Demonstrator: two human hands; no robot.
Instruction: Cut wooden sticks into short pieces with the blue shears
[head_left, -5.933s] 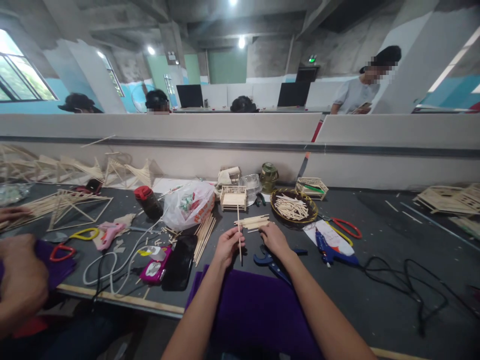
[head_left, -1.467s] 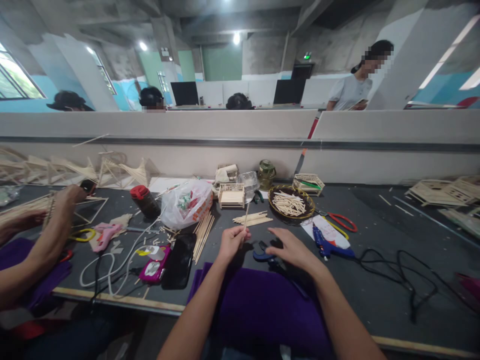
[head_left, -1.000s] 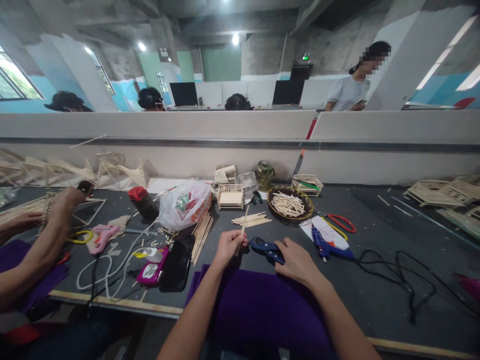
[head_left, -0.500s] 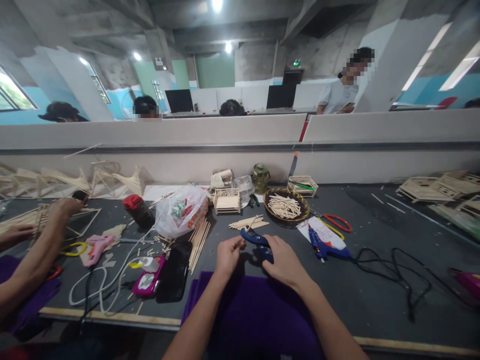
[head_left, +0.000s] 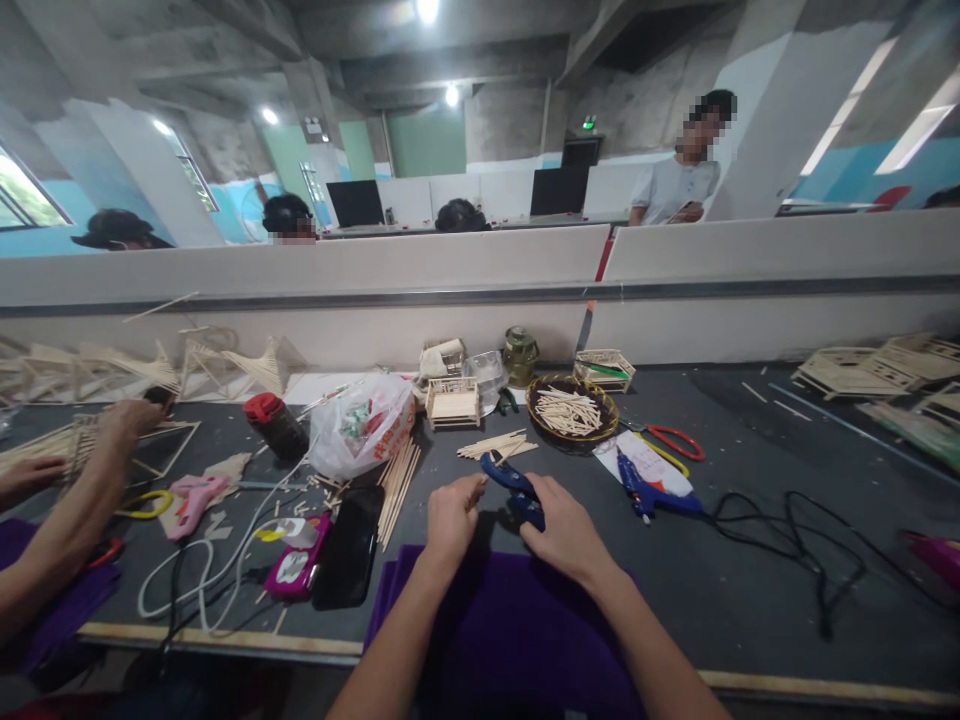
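My right hand [head_left: 566, 525] is wrapped round a blue hand tool [head_left: 510, 480], which looks like a small cutter with two handles. Its curved head points up and left, toward my left hand [head_left: 451, 515]. The fingers of my left hand are pinched together beside the tool's head; what they hold is too small to make out. Just beyond the tool lies a small pile of thin wooden sticks [head_left: 491, 445]. Purple cloth [head_left: 517, 620] spreads below both hands, over the table's front edge.
A wicker basket [head_left: 616, 412] of short sticks stands behind my hands. Rightward lie a blue glue gun [head_left: 646, 497] with its black cord and red-handled scissors [head_left: 679, 440]. Leftward are a phone [head_left: 349, 548], a pink power strip [head_left: 296, 570], a plastic bag [head_left: 360, 425] and a co-worker's hands [head_left: 120, 430].
My left hand has shifted slightly left, widening the gap to the blue tool's head. My right hand keeps its grip on the tool.
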